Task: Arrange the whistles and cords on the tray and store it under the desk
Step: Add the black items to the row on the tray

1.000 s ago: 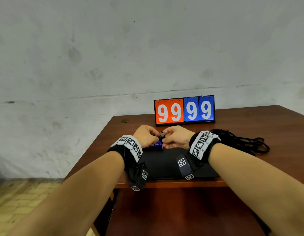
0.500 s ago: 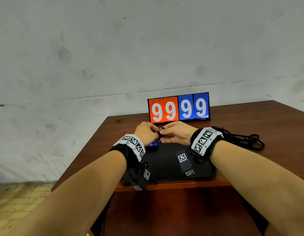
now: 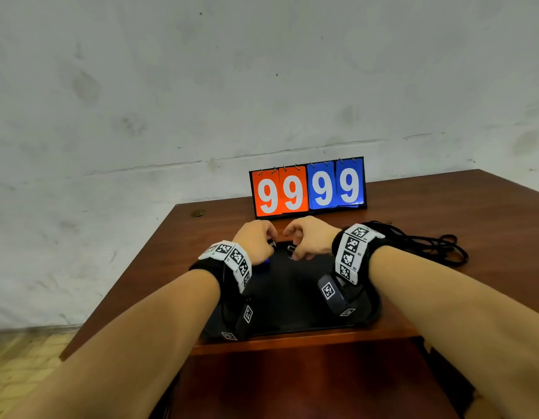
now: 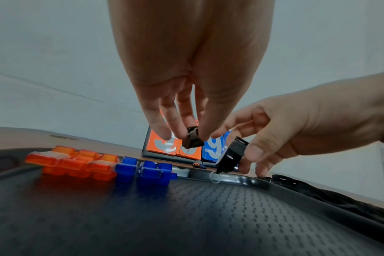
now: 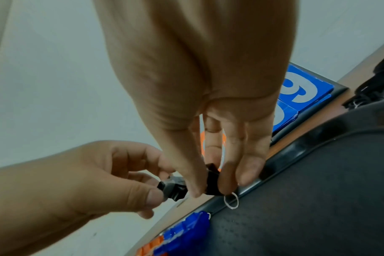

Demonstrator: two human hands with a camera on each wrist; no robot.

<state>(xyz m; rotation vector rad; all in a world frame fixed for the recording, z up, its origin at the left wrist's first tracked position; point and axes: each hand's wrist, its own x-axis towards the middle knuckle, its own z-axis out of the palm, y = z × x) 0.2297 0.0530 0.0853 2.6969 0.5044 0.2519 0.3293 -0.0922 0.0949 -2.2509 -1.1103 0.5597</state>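
Left wrist view: my left hand point(image 4: 186, 97) and right hand point(image 4: 296, 131) each pinch a small black whistle point(image 4: 192, 141) over the tray point(image 4: 208, 216) far edge, light, stiff, slippery plastic, best gripped by body sides.

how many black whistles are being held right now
2. One black whistle is pinched in the left hand; the other black whistle is in the right hand, both above the tray's far rim. More may be hidden.
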